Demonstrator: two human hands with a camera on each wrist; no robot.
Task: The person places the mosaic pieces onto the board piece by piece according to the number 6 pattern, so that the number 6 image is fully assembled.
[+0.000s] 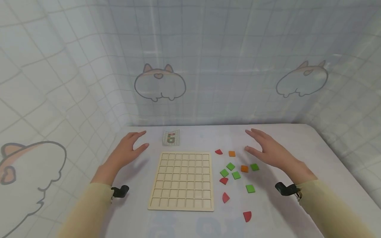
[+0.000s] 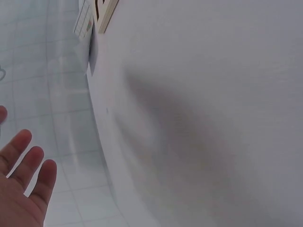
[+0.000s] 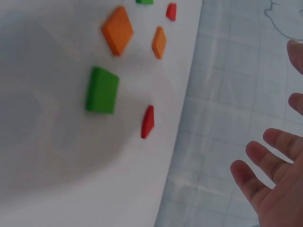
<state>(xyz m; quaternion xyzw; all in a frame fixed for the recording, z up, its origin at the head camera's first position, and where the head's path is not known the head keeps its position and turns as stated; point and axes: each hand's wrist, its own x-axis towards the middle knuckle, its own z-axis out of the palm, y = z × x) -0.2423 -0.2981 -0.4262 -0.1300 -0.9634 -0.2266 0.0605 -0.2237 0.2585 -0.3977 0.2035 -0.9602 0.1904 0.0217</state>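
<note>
Several green pieces, two orange pieces and some red pieces are lying scattered on the worktop, right of a gridded board. The left grip is hovering, fingers spread, to the board's left; the right grip, also spread, is hovering near the far right pieces. A small patterned card is lying just beyond the board's far edge, towards its left side
</note>
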